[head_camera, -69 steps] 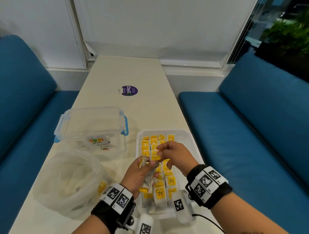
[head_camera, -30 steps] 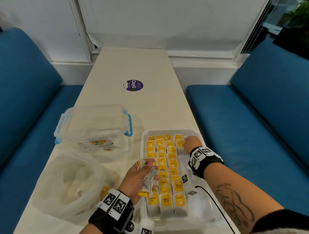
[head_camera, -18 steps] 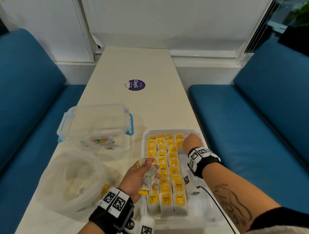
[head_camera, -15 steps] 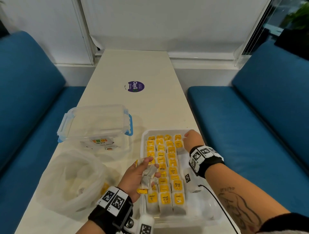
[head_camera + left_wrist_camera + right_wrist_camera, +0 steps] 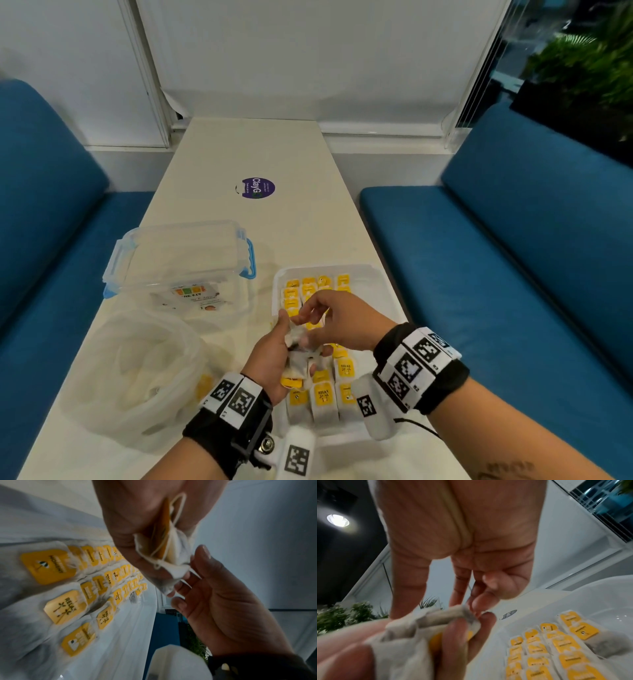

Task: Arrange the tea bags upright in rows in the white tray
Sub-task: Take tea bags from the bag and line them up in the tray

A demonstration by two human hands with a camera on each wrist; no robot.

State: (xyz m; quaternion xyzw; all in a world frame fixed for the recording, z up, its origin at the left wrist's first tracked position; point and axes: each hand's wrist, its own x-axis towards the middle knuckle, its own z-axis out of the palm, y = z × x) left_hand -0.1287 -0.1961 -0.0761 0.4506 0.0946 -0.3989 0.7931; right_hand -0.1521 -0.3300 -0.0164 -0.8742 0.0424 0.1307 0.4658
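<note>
The right hand (image 5: 337,322) has come back from the white tray's (image 5: 383,294) far rows and now pinches one tea bag from the bunch (image 5: 301,356) the left hand (image 5: 270,356) grips: another placement follows.

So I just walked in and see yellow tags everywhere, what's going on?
A person is filling a white tray with rows of tea bags. The left hand grips a small bunch of loose bags, and the right hand is pinching one from it. The tray's right side is not yet filled.
</note>
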